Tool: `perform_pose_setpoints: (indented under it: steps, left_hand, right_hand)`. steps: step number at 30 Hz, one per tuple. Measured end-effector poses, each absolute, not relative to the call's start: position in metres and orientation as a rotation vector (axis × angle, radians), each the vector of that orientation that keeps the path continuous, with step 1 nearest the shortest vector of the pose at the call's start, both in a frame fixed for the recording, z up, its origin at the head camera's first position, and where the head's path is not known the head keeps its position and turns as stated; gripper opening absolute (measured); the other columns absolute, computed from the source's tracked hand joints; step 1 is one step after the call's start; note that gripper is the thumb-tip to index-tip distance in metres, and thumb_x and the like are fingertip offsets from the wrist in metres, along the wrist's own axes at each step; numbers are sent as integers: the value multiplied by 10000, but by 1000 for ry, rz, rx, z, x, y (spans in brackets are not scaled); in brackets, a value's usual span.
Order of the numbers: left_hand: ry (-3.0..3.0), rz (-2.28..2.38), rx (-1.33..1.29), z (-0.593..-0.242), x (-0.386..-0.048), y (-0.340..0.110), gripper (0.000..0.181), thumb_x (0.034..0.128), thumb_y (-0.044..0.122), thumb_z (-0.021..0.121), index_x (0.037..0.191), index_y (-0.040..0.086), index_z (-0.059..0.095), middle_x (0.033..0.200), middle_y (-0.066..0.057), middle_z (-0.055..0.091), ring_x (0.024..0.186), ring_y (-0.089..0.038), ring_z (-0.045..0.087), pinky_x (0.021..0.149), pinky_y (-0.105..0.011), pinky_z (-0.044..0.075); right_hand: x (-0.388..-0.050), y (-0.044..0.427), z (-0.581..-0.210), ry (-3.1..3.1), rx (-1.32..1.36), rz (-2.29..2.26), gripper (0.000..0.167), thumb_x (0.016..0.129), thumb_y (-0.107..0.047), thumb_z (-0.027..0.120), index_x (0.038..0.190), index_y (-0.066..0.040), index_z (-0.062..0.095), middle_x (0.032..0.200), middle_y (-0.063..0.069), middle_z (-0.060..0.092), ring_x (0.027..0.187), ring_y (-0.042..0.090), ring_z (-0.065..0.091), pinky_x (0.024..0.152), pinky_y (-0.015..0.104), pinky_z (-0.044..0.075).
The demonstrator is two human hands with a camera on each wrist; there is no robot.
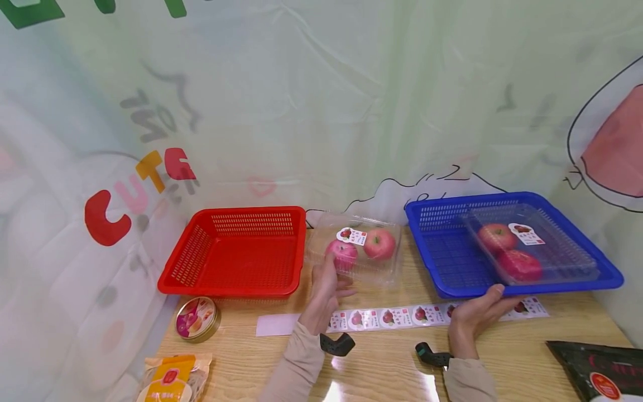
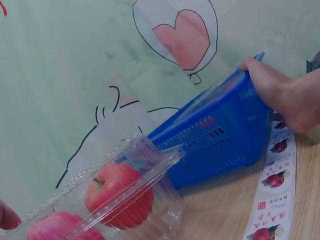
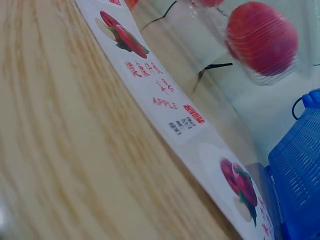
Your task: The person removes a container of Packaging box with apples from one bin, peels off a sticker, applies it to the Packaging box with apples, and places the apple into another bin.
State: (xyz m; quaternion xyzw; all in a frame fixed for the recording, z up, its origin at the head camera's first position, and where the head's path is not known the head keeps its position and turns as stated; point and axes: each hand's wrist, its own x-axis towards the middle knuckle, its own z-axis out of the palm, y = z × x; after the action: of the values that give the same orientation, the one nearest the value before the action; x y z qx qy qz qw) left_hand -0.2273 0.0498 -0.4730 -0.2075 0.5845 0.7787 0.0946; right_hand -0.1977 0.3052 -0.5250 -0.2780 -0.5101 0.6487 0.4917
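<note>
My left hand [image 1: 324, 287] holds a clear plastic clamshell box [image 1: 313, 245] at its front left part, thumb over the top and other fingers lower. Inside the box are two apples, one pinkish and one red [image 1: 380, 244]; a white label [image 1: 351, 235] with an apple picture is on its lid. On the right, my right hand [image 1: 479, 315] grips the front rim of a blue plastic basket [image 1: 442, 254], thumb on the rim, fingers partly hidden below. A second clear box [image 1: 562, 254], also labelled and holding two apples, lies in the basket.
A red basket [image 1: 251, 257] stands left of the boxed apples. A strip of apple labels [image 1: 372, 320] crosses the table before me. At left are a round tin [image 1: 197, 318] and an orange-and-clear packet [image 1: 173, 379]; a black bag [image 1: 603, 368] lies front right. A printed curtain [image 1: 326, 111] hangs behind.
</note>
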Motion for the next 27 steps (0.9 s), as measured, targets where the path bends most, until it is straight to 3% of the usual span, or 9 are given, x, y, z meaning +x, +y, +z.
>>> perform_pose_setpoints:
  steps: [6, 11, 20, 27]
  left_hand:
    - [1690, 2290, -519, -464, -226, 51, 546, 1068, 465, 521, 1354, 8, 603, 1142, -197, 637, 991, -404, 730, 842, -548, 638]
    - [1667, 2267, -431, -455, -227, 52, 542, 1077, 485, 514, 1376, 45, 613, 1205, -195, 624, 995, -358, 725, 868, -534, 638]
    - [1693, 2249, -333, -433, -233, 53, 525, 1070, 513, 534, 1308, 60, 653, 1128, -161, 685, 944, -317, 740, 830, -522, 649]
    - [1721, 2214, -256, -416, -238, 58, 493, 1077, 471, 512, 1225, 34, 686, 1055, -148, 684, 872, -299, 721, 837, -530, 645]
  right_hand:
    - [-207, 318, -547, -1262, -702, 1530, 686, 1068, -261, 391, 1682, -43, 175, 1737, 95, 283, 1552, 64, 297, 1240, 96, 168]
    - [-210, 320, -554, -1271, -712, 1517, 682, 1070, -271, 393, 1682, -50, 189, 1732, 93, 293, 1553, 65, 297, 1248, 110, 165]
    - [-208, 319, -553, -1273, -733, 1537, 679, 1088, -289, 380, 1691, -64, 166, 1756, 82, 237, 1580, 60, 239, 1213, 52, 123]
    - [-206, 319, -553, -1332, -784, 1503, 665, 1097, -330, 352, 1692, -87, 181, 1735, 68, 282, 1565, 49, 266, 1212, 62, 138]
